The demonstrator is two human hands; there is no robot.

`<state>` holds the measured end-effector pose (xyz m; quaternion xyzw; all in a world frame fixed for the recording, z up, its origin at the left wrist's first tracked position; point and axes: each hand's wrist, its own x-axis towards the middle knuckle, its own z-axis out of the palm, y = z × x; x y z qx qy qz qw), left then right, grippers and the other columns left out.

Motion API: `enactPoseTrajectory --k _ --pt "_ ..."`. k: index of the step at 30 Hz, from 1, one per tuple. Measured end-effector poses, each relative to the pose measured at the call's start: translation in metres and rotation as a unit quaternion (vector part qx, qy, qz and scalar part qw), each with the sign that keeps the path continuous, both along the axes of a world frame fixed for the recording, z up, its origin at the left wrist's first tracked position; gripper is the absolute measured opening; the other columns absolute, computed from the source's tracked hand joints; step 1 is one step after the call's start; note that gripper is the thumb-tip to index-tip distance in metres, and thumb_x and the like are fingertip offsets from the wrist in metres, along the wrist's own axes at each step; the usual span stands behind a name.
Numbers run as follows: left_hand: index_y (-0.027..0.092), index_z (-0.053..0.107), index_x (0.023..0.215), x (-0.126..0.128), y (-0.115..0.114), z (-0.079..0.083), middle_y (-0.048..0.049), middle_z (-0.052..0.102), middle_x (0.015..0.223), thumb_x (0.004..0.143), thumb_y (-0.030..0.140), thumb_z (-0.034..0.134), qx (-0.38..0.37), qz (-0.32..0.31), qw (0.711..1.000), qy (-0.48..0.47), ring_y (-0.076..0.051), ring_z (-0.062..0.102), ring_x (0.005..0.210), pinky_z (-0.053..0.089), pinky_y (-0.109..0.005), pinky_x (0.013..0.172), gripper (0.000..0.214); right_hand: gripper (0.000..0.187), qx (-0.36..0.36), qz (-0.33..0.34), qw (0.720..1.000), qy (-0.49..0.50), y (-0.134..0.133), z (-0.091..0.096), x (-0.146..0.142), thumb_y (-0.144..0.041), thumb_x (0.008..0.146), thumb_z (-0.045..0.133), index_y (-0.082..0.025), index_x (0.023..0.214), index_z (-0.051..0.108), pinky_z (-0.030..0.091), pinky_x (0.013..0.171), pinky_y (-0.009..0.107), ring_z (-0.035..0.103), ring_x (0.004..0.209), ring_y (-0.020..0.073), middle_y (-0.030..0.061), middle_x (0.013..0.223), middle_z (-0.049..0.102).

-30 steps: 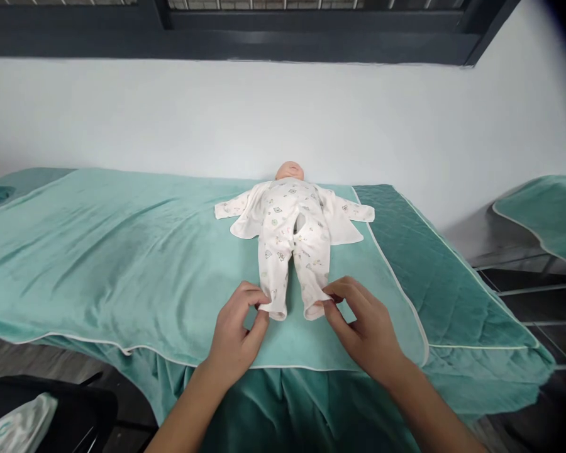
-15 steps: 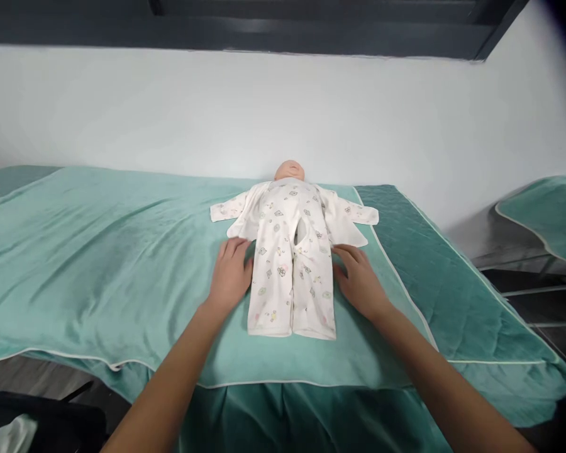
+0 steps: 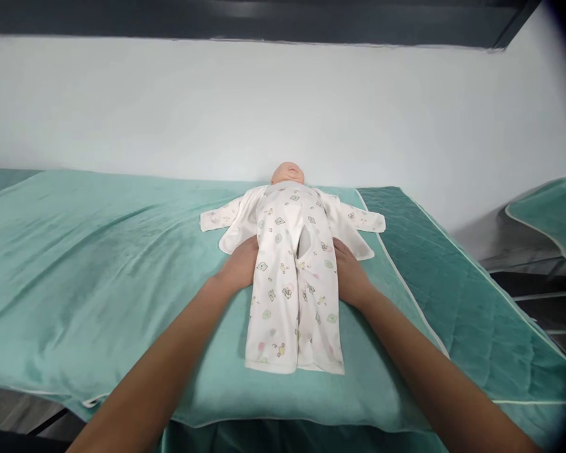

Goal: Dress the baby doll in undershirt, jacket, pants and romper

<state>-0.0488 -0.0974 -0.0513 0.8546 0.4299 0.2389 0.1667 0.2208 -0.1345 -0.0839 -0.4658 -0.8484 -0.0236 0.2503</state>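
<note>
A baby doll (image 3: 287, 172) lies on its back, its head toward the wall. White printed baby pants (image 3: 294, 289) with an open crotch are spread over its front, legs toward me. Beneath them a white baby jacket (image 3: 239, 228) lies with both sleeves stretched out sideways. My left hand (image 3: 243, 261) reaches under the left edge of the pants, its fingers hidden by the cloth. My right hand (image 3: 351, 270) is tucked in at the right edge of the pants, its fingertips mostly covered. Whether either hand grips anything cannot be seen.
A light green velvet cover (image 3: 99, 270) with white piping lies across the bed. A darker quilted green pad (image 3: 457, 289) shows at the right. Behind stands a white wall (image 3: 264, 107) under a dark overhead beam (image 3: 264, 22). More green cloth (image 3: 554, 217) hangs at the far right.
Both hands have moved inward from beside the pants to under their edges, hiding the fingers. The camera view has come closer to the clothes.
</note>
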Motion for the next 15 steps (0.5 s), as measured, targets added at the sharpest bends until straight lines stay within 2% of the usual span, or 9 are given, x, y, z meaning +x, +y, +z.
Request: enactPoseTrajectory --k 3,7,11,15 --pt "0.020 0.066 0.111 0.005 0.003 -0.001 -0.0085 0.070 0.117 0.083 0.034 0.059 -0.036 0.014 0.999 0.000 -0.029 0.065 0.104 0.054 -0.038 0.087 0.031 0.039 -0.042 -0.005 0.996 0.076 0.010 0.005 -0.009 -0.032 0.091 0.055 -0.019 0.126 0.065 0.045 0.106 0.048 0.056 0.123 0.0315 0.0131 0.129 0.066" --pt "0.019 0.066 0.095 0.008 0.001 0.002 -0.0080 0.070 0.110 0.079 0.031 0.063 -0.038 0.010 0.999 -0.037 -0.029 0.063 0.104 0.053 -0.040 0.090 0.020 0.042 -0.086 -0.021 0.984 0.151 0.008 0.011 -0.015 -0.038 0.089 0.056 -0.021 0.127 0.064 0.048 0.103 0.048 0.060 0.121 0.0325 0.0122 0.130 0.066" --pt "0.019 0.063 0.083 0.007 -0.003 0.006 -0.0068 0.070 0.098 0.078 0.026 0.060 -0.030 0.026 0.998 -0.041 -0.028 0.062 0.097 0.052 -0.039 0.085 0.009 0.039 -0.114 -0.017 0.984 0.138 -0.008 0.011 -0.009 -0.036 0.089 0.057 -0.024 0.124 0.066 0.055 0.093 0.044 0.064 0.115 0.0318 0.0108 0.127 0.068" --pt "0.020 0.061 0.075 0.001 -0.006 0.001 -0.0074 0.067 0.087 0.080 0.025 0.058 0.037 0.063 0.997 0.020 -0.026 0.060 0.085 0.049 -0.039 0.076 0.008 0.041 -0.085 -0.016 0.986 0.146 -0.015 0.013 -0.007 -0.033 0.090 0.057 -0.025 0.129 0.064 0.056 0.089 0.041 0.066 0.111 0.0303 0.0095 0.122 0.070"
